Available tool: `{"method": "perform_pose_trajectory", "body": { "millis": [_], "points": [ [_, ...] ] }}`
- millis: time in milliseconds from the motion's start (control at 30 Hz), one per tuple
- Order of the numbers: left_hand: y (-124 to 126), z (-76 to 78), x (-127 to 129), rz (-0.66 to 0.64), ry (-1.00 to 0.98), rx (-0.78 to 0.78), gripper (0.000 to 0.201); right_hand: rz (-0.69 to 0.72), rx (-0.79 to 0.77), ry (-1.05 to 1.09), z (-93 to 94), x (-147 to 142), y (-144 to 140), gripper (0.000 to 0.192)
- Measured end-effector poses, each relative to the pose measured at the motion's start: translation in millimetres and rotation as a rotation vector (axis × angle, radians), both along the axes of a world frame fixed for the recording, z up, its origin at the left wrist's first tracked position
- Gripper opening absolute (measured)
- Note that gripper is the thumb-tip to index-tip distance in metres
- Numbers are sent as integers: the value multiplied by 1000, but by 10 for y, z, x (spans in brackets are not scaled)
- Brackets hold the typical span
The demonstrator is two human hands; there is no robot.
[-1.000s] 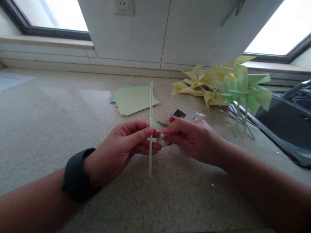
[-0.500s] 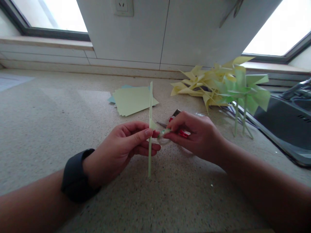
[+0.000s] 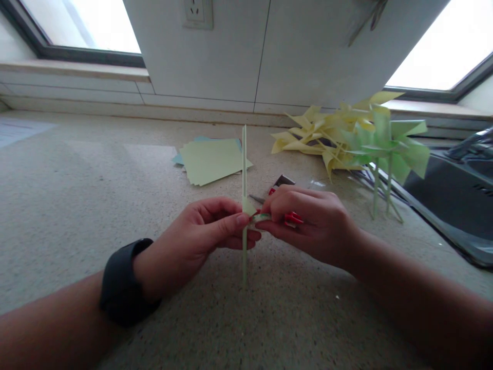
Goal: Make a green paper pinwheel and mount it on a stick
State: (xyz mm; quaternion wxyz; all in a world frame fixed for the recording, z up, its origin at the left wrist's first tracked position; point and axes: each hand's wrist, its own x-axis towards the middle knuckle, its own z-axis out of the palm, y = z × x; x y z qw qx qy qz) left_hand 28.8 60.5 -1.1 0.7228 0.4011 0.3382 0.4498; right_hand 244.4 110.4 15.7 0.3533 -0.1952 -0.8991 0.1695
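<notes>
Pinched upright in my left hand [image 3: 210,226] is a thin pale green rolled paper stick [image 3: 244,164], with a small paper corner sticking out on its right side. A small roll of clear tape [image 3: 262,218] is between the fingertips of my right hand [image 3: 314,216], right beside the stick. Both hands are closed, their fingertips nearly meeting. Behind my right fingers lies a pair of red-handled scissors [image 3: 294,218], partly hidden, with one pointed blade showing. A small dark object [image 3: 284,180] sits just beyond it.
A stack of pale green paper sheets [image 3: 211,160] over blue ones lies behind the stick. Yellow paper pinwheels [image 3: 319,133] and green paper pinwheels [image 3: 400,146] are at the back right, by the sink [image 3: 458,190]. A printed sheet [image 3: 23,129] lies far left.
Both hands and the stick have shifted slightly right and down in the view. The tape roll has tilted from showing its round face to a flatter angle against the stick.
</notes>
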Motion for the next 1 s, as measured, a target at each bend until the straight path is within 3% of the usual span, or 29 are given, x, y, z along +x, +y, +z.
{"method": "perform_pose_trajectory", "body": {
  "millis": [267,400,533,767,1000],
  "points": [
    [-9,6,-3,15,-22,-1,7,-33,-1,23,-5,3,2,20],
    [-9,10,5,55,-62,-15,5,-16,-242,56,-26,31,17,14],
    [-6,17,16,68,-84,-29,4,103,-507,-21,17,59,58,12],
    [-9,0,3,36,-88,-7,5,263,-570,-94,91,34,81,19],
    [-13,-13,-4,2,-105,2,7,289,-640,-70,86,21,50,22]
  ]
}}
